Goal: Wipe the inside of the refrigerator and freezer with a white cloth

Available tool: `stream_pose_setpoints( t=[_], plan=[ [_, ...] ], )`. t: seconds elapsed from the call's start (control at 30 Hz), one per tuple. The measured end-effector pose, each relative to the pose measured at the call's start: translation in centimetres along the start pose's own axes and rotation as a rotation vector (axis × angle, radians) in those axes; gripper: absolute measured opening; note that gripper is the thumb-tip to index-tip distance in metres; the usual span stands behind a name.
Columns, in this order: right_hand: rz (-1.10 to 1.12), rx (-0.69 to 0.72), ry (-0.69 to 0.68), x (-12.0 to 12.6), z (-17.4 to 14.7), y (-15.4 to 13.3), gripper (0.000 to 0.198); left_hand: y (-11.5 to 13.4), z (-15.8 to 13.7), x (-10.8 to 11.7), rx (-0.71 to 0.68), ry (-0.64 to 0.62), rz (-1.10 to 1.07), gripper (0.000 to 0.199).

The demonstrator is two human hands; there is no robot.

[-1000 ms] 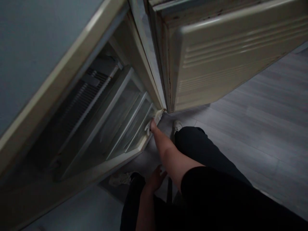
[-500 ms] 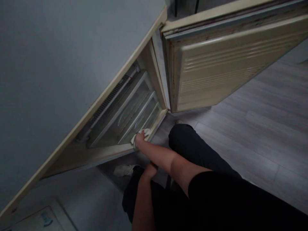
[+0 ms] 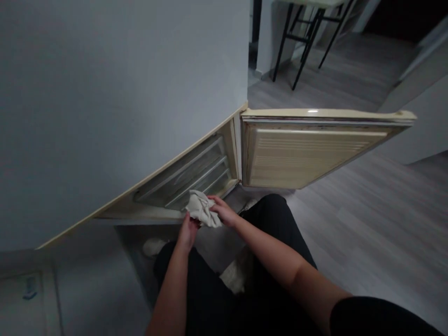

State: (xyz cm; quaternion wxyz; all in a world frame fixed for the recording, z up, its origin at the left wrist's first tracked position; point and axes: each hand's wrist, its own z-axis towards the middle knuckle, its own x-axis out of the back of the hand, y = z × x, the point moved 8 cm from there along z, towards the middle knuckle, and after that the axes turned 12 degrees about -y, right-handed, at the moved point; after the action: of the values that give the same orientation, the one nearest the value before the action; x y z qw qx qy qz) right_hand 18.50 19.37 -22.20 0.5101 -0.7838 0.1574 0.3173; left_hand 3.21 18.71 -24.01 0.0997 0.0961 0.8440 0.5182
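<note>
Gripping a crumpled pale cloth (image 3: pixel 202 211) from both sides, the left hand (image 3: pixel 187 231) and right hand (image 3: pixel 224 212) close their fingers on it just in front of the fridge's bottom front edge (image 3: pixel 140 212). Dim light blurs the clear drawers (image 3: pixel 189 177) inside, and the open door (image 3: pixel 308 151) shows no readable label. Both forearms reach forward over dark-trousered knees above the floor (image 3: pixel 367 224).

**Soft cloth, glossy enamel, matt wood grain**

A crumpled, matt pale cloth (image 3: pixel 200 210) is bunching between the fingers. Beyond the fingertips, clear plastic drawers (image 3: pixel 191 179) are glinting smoothly. The cream door (image 3: pixel 308 154) is showing ribbed, slightly glossy plastic; the floor (image 3: pixel 367 224) is looking like matt grey wood-grain.
</note>
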Motion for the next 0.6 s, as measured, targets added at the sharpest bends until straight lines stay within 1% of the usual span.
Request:
stream_pose_setpoints(
  t=[0.07,0.13,0.23,0.3,0.4,0.53,0.6],
  plan=[
    [-0.054,-0.063,-0.037,0.9,-1.3,0.9,0.05,0.8,-0.1,-1.5,0.003,-0.02,0.035,0.075],
    [-0.068,-0.103,-0.037,2.2,-2.3,1.7,0.047,1.7,0.2,-2.6,0.015,-0.031,0.112,0.072],
    [-0.06,-0.114,-0.029,4.4,-3.8,2.1,0.038,2.7,1.4,-4.0,0.023,-0.055,0.179,0.069],
    [-0.078,-0.118,-0.025,6.0,-4.9,1.9,0.04,3.2,2.1,-5.5,0.015,-0.079,0.232,0.066],
    [-0.152,-0.129,0.011,9.0,-6.7,1.0,0.04,3.5,2.7,-8.8,-0.018,-0.134,0.324,0.061],
    [-0.257,-0.177,0.178,13.7,-9.2,-0.2,0.034,3.9,3.0,-14.0,-0.088,-0.2,0.443,0.064],
    [-0.272,-0.172,0.239,15.6,-10.4,-0.9,0.032,4.3,3.1,-16.3,-0.112,-0.23,0.491,0.062]
  ],
)
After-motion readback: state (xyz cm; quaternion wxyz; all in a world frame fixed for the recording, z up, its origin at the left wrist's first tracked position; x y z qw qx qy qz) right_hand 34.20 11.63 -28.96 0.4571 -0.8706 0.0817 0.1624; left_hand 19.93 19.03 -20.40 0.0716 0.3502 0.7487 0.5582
